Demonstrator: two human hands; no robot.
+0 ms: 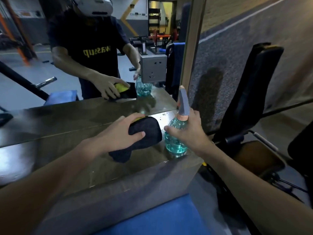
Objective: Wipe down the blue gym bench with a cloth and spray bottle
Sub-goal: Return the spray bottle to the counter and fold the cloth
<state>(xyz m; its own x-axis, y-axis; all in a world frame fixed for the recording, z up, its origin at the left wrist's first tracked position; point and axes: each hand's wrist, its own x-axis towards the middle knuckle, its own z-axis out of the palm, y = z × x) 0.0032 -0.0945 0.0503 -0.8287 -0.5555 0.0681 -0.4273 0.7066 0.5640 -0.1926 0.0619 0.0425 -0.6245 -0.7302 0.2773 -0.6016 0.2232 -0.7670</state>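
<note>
My left hand (122, 131) grips a dark cloth (145, 139) with a yellow side, which lies on a shiny metal ledge (84, 150) below a wall mirror. My right hand (188, 133) is wrapped around a clear spray bottle (174, 141) with blue liquid and a grey trigger head; the bottle stands on the ledge's right end. The blue gym bench pad (162, 217) shows at the bottom of the view, just in front of the ledge.
The mirror (67, 48) reflects me and the gym behind. A grey wall socket (153, 69) sits on the mirror above the bottle. A black padded machine (254, 90) with a metal frame stands close on the right, against a speckled wall.
</note>
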